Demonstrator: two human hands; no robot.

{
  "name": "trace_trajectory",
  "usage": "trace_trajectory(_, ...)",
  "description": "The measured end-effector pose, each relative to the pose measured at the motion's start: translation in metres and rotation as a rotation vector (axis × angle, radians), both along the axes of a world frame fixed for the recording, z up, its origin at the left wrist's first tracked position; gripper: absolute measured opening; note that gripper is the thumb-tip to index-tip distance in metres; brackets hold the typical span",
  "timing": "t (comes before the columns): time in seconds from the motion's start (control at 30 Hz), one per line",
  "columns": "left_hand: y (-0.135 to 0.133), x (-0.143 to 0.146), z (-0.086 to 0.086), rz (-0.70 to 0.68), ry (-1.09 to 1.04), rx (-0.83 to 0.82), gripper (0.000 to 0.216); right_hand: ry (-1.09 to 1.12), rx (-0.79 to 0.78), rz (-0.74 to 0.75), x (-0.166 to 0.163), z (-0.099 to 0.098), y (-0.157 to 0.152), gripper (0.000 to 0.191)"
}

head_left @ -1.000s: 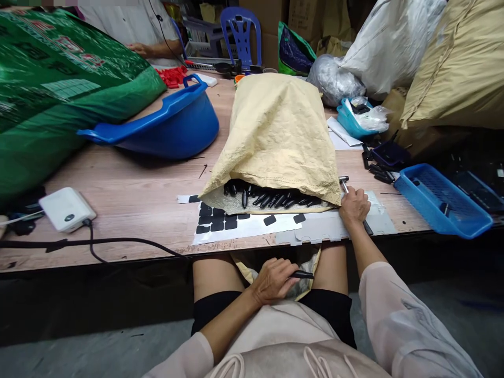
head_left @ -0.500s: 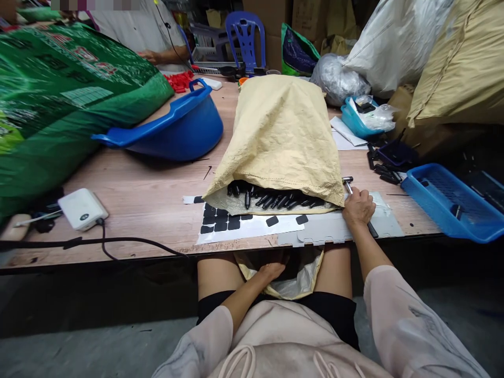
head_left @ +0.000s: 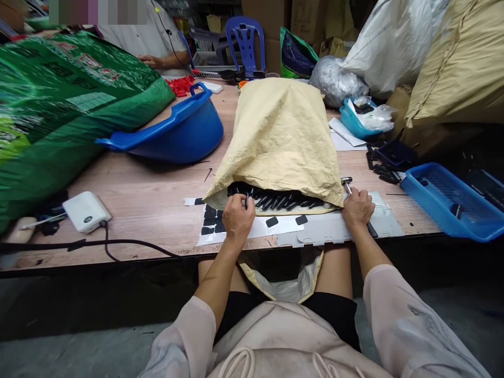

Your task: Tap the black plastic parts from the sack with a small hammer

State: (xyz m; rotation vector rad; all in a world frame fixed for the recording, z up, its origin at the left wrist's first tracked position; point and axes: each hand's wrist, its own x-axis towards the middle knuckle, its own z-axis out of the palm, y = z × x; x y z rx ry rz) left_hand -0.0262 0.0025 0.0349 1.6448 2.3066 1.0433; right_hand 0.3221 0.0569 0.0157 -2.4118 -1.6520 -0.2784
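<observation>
A tan woven sack [head_left: 281, 136] lies on the wooden table [head_left: 149, 194], its open mouth facing me with several small black cylindrical parts [head_left: 283, 200] spilling out. My left hand [head_left: 237, 218] is at the sack's mouth, fingers pinched on one black part. My right hand [head_left: 357, 208] rests at the sack's right corner, closed round a small metal hammer [head_left: 347, 184] whose head sticks out beyond my fingers. A white sheet with black stickers [head_left: 236, 226] lies under my left hand. A second open bag [head_left: 289, 281] sits between my knees.
A blue basin [head_left: 177, 128] and a big green sack [head_left: 59, 110] stand at the left, a white power box [head_left: 85, 211] with a black cable near the front edge. Blue trays [head_left: 449, 202] sit at the right. Another person's hand [head_left: 151, 60] works at the far end.
My left hand has come up from the bag in my lap, where it held a black part, to the sack's mouth on the table. My right hand has stayed put.
</observation>
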Motion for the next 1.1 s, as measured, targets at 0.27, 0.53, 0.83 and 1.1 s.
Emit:
trace_trajectory(0.27, 0.015, -0.012, 0.000, 0.022, 0.089, -0.323, 0.016, 0.015, -0.020, -0.015, -0.002, 0.002, 0.000, 0.038)
trace_trajectory(0.53, -0.037, 0.018, 0.001, -0.298, 0.057, -0.062, 0.012, 0.021, -0.001, -0.022, -0.002, 0.001, 0.001, 0.038)
trace_trajectory(0.83, -0.023, 0.055, -0.031, -0.603, 0.097, -0.114, 0.013, 0.049, -0.032, -0.034, -0.004, 0.005, 0.000, 0.039)
trace_trajectory(1.1, -0.018, 0.046, -0.043, -0.639, -0.064, -0.050, 0.015, 0.336, 0.147, -0.147, 0.008, 0.031, -0.022, 0.043)
